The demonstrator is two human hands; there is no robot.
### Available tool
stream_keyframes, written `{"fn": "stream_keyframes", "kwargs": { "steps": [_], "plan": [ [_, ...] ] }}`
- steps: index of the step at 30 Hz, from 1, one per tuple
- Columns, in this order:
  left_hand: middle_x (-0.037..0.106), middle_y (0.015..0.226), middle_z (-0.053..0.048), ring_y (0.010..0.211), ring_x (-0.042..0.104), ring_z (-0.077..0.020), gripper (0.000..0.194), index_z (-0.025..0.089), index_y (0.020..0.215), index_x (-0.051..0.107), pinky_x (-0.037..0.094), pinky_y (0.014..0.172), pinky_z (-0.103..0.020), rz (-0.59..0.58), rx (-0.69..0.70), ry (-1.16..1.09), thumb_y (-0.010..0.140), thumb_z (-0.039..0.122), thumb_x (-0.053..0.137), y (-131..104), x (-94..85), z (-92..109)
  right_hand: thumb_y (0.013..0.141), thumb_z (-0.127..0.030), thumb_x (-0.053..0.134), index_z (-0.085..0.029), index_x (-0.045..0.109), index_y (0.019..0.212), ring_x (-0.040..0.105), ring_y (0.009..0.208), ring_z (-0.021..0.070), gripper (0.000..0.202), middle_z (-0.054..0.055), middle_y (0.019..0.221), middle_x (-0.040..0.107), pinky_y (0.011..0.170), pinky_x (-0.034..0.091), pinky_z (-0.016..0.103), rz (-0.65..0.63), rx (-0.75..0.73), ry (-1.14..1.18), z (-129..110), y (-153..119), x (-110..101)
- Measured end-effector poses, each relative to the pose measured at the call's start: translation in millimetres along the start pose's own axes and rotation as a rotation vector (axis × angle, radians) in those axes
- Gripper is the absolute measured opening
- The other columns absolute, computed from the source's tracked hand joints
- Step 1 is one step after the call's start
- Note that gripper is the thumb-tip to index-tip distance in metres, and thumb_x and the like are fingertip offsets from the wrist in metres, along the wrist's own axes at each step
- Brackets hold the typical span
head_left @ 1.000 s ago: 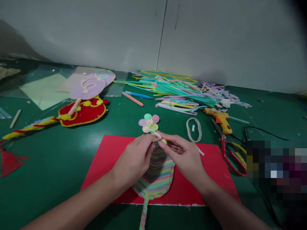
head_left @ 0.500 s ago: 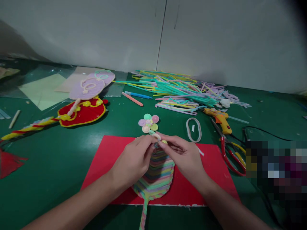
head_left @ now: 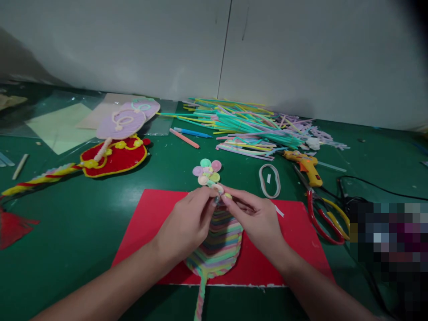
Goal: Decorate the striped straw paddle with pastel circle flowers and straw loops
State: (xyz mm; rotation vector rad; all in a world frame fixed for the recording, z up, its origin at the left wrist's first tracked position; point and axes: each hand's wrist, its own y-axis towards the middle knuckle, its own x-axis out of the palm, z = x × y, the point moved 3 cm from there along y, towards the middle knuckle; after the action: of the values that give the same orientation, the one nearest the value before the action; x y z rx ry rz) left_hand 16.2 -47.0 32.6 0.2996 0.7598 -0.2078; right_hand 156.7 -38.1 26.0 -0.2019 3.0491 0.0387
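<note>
My left hand [head_left: 185,218] and my right hand [head_left: 256,216] meet over the top of a leaf-shaped fan [head_left: 219,254] striped in pastel chenille stems, its twisted handle pointing toward me. Both are closed in a pinch on a small pastel chenille piece [head_left: 218,189], pale with a yellow bit at the right fingertips. The fingers hide much of it. Just beyond the fingertips is a flower of round pastel coils [head_left: 207,171]; whether it joins the held piece I cannot tell. Beneath the fan lies a red board [head_left: 281,258].
Loose chenille stems [head_left: 247,120] lie along the wall. At the right are a yellow glue gun [head_left: 309,167], red-and-yellow-handled pliers [head_left: 326,218] and a black cable [head_left: 368,188]. A roll of white tape [head_left: 261,180] and two markers [head_left: 192,133] lie ahead. Decorated fans [head_left: 117,156] lie at the left.
Both hands stay almost where they were, with only a slight shift of the fingertips on the small piece. The view has moved very slightly.
</note>
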Motion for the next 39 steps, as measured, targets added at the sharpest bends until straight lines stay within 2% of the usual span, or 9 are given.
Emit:
{"fn": "stream_keyframes", "kwargs": {
  "steps": [13, 18, 25, 33, 39],
  "plan": [
    [0.062, 0.093, -0.003, 0.085, 0.058, -0.0152, 0.015, 0.021, 0.097, 0.049, 0.045, 0.072, -0.025, 0.000, -0.014, 0.007, 0.086, 0.023, 0.039, -0.7, 1.9, -0.1, 0.077, -0.022, 0.057, -0.026, 0.066, 0.101, 0.063, 0.096, 0.0188, 0.025, -0.001, 0.106, 0.066, 0.083, 0.055, 0.030, 0.004, -0.096, -0.125, -0.4, -1.4, -1.2],
    [0.062, 0.094, -0.003, 0.085, 0.058, -0.0154, 0.016, 0.022, 0.099, 0.048, 0.045, 0.070, -0.025, 0.015, -0.044, 0.010, 0.087, 0.024, 0.039, -1.2, 2.6, -1.8, 0.080, -0.020, 0.053, -0.029, 0.060, 0.111, 0.058, 0.105, 0.0185, 0.033, -0.001, 0.116, 0.060, 0.083, 0.054, 0.029, -0.033, -0.220, -0.235, -0.9, -3.3, -1.4],
    [0.062, 0.089, -0.001, 0.079, 0.059, -0.0145, 0.015, 0.022, 0.097, 0.049, 0.044, 0.065, -0.024, 0.023, -0.082, 0.016, 0.088, 0.024, 0.037, 0.2, 4.0, -3.4, 0.081, -0.016, 0.050, -0.027, 0.055, 0.117, 0.054, 0.110, 0.0175, 0.038, -0.001, 0.120, 0.057, 0.090, 0.050, 0.030, -0.037, -0.394, -0.408, -2.4, -4.8, 0.0],
    [0.062, 0.086, -0.001, 0.076, 0.059, -0.0136, 0.014, 0.021, 0.095, 0.050, 0.043, 0.063, -0.022, 0.020, -0.046, 0.025, 0.086, 0.023, 0.039, 0.5, 2.7, -2.9, 0.081, -0.016, 0.051, -0.028, 0.056, 0.116, 0.056, 0.108, 0.0176, 0.037, -0.001, 0.118, 0.059, 0.091, 0.049, 0.031, -0.028, -0.389, -0.397, -3.1, -4.8, 0.2],
    [0.062, 0.086, 0.000, 0.075, 0.059, -0.0126, 0.012, 0.021, 0.093, 0.051, 0.043, 0.064, -0.021, 0.014, -0.032, -0.011, 0.086, 0.024, 0.041, 2.4, 0.8, -1.2, 0.079, -0.021, 0.054, -0.027, 0.061, 0.109, 0.060, 0.100, 0.0184, 0.032, 0.001, 0.113, 0.062, 0.080, 0.055, 0.028, -0.012, -0.201, -0.253, -1.7, -3.1, -0.5]
  ]
}}
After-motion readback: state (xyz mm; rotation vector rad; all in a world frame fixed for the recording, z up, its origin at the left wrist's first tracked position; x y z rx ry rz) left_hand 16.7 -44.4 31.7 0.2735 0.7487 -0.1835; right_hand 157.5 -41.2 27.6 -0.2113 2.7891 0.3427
